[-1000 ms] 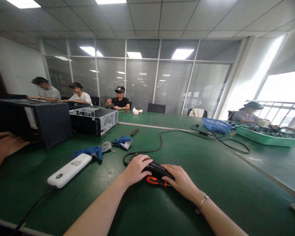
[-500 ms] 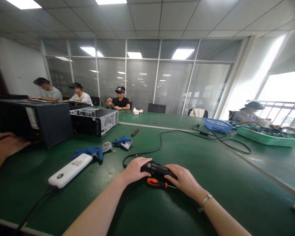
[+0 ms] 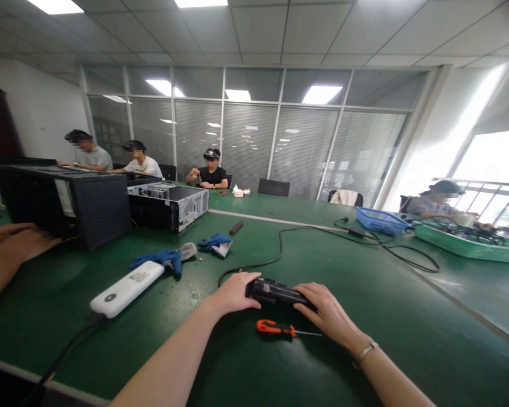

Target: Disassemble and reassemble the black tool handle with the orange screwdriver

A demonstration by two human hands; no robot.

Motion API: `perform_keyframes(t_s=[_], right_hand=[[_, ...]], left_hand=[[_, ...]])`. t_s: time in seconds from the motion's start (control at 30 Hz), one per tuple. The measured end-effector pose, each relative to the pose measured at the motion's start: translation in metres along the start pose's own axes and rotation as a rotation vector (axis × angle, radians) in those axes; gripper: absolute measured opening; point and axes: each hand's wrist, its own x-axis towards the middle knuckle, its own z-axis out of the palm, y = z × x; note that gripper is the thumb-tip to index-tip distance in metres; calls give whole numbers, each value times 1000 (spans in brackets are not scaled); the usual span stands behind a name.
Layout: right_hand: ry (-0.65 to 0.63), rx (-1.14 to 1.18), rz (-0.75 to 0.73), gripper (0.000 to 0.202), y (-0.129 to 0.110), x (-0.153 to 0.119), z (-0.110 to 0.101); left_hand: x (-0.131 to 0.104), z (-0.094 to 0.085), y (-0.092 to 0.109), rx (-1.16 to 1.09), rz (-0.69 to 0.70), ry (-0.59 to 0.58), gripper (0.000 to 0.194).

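Note:
A long black corded device [image 3: 275, 291] lies crosswise between my two hands, just above or on the green table; its exact kind is unclear. My left hand [image 3: 236, 293] grips its left end, thumb and fingers around it, near where the cord runs off. The right end is covered in part by my right hand [image 3: 324, 308], which holds it between thumb and fingers. Nearer to me, apart from the device, rests an orange and black screwdriver [image 3: 275, 328], its shaft pointing right.
A white power strip [image 3: 129, 288] and blue gloves [image 3: 215, 244] lie to the left. Behind them stand opened computer cases [image 3: 104, 212], with another person's hands [image 3: 25, 243] at one. A black cable [image 3: 281, 243] crosses the table towards blue [image 3: 382, 221] and green baskets [image 3: 466, 243].
The gap between the black device and the screwdriver has widened, with the device now farther away. Both hands keep their hold. The view has shifted slightly.

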Motion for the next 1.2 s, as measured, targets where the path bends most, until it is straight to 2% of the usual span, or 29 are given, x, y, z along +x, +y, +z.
perform_keyframes(t_s=[0.43, 0.57, 0.73, 0.9, 1.03, 1.1, 1.2], right_hand=[[53, -31, 70, 37, -7, 7, 12], [52, -12, 80, 38, -2, 5, 12], [50, -4, 83, 39, -1, 4, 11], [27, -2, 48, 39, -4, 4, 8], [77, -14, 67, 39, -5, 4, 9], [100, -16, 90, 38, -4, 4, 11], [87, -17, 109, 37, -2, 5, 12]], left_hand=[[1, 5, -6, -77, -31, 93, 70], [3, 1, -4, -74, -29, 66, 64], [3, -5, -7, -77, -53, -12, 48], [4, -4, -12, -74, -90, -28, 42], [4, -5, -11, -155, -103, -32, 35], [4, -4, -10, -242, -108, -21, 39], [4, -1, -12, -332, -141, -2, 56]])
